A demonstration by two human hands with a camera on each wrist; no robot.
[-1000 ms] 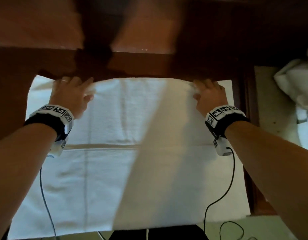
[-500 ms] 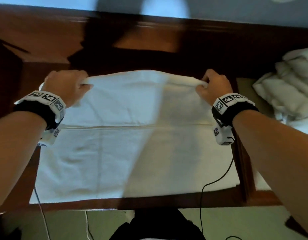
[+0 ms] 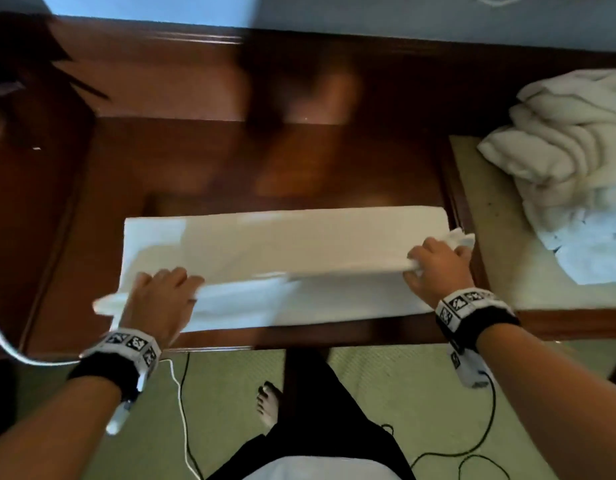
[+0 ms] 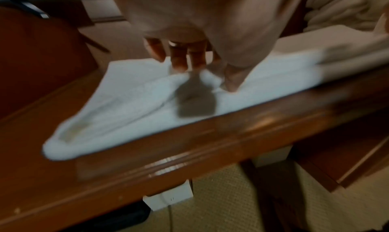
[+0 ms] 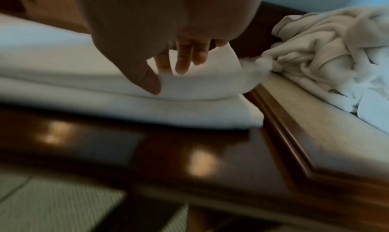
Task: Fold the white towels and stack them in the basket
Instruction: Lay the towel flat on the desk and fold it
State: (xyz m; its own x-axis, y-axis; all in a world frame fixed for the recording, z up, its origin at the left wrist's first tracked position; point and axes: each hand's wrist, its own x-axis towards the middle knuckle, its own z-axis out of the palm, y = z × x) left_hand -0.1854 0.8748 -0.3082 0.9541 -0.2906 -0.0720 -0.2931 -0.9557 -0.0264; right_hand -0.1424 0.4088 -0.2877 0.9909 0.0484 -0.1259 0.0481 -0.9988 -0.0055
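Head view is showing the white towel [image 3: 282, 244] lying as a long doubled band near the front edge of the wooden table [image 3: 195, 168], where half a second ago it was spread wide with its far edge lifted; that edge is now sitting brought toward the person. The table is glossy dark red-brown wood, throwing blurred warm reflections. At the right a heap of unfolded towels [image 3: 573, 150] is lying rumpled on a pale surface, cut off by the frame. The towel's cloth is soft and nubby, its left corner [image 4: 63, 145] trailing off in a rounded loop. The left hand [image 3: 157, 299] is lying on the left end, thumb and fingers pinching a ridge of cloth; the right hand [image 3: 438, 268] is gripping the bunched right end, thumb under the top layer. Motion blur is softening everything. No basket is showing.
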